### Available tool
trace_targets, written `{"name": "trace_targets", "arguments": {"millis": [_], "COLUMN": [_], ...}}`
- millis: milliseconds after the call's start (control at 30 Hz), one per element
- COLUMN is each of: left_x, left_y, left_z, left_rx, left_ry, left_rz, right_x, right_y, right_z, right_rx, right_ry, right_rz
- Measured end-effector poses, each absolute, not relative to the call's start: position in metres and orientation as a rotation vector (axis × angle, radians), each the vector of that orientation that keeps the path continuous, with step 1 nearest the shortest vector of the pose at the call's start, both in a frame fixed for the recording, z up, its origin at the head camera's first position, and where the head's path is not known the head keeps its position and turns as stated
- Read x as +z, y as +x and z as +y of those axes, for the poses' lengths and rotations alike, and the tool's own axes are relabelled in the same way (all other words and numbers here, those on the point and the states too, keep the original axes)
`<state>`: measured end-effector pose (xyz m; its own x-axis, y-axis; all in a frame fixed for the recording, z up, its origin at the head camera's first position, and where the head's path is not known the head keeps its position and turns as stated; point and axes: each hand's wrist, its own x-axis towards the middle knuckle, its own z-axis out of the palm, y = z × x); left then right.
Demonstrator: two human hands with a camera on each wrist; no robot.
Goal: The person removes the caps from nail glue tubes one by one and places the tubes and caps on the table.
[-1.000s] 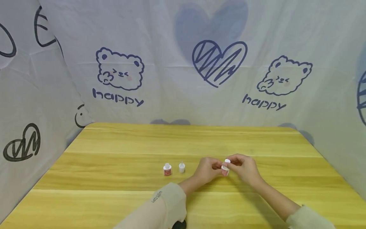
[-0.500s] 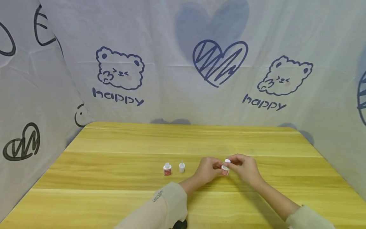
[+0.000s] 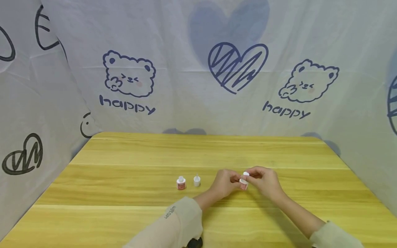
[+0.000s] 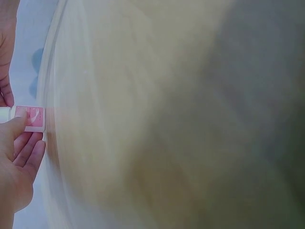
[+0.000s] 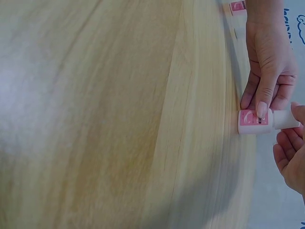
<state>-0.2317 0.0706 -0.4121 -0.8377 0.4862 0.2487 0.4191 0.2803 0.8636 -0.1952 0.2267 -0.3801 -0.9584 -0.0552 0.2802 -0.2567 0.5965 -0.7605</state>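
A small white bottle with a pink label (image 3: 243,186) stands between the two hands, right of the table's middle. My left hand (image 3: 224,184) grips its body, the thumb lying over the label (image 5: 250,118) in the right wrist view. My right hand (image 3: 268,181) pinches the white cap (image 5: 285,119) at the bottle's top between thumb and fingers. To the left, a matching bottle (image 3: 181,185) stands upright without its cap, its pale neck showing. Beside it a loose white cap (image 3: 196,182) sits with a thin stem pointing up.
The wooden table (image 3: 124,193) runs back to a white cloth (image 3: 183,103) printed with hearts and bears. A dark object (image 3: 194,243) pokes out under the left sleeve (image 3: 184,215) at the front edge.
Almost nothing differs. Both hands keep their hold on the bottle and its cap in the same place; the view has shifted very slightly.
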Motion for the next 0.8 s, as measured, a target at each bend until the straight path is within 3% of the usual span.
{"name": "trace_targets", "arguments": {"millis": [800], "left_x": [-0.4143], "left_y": [-0.235], "left_z": [0.0696], "left_rx": [1.566], "left_ry": [0.877], "left_rz": [2.507], "right_x": [-0.3818], "right_y": [-0.1968], "right_z": [0.2262], "right_rx": [1.232], "right_ry": [0.292], "right_rz": [-2.6]}}
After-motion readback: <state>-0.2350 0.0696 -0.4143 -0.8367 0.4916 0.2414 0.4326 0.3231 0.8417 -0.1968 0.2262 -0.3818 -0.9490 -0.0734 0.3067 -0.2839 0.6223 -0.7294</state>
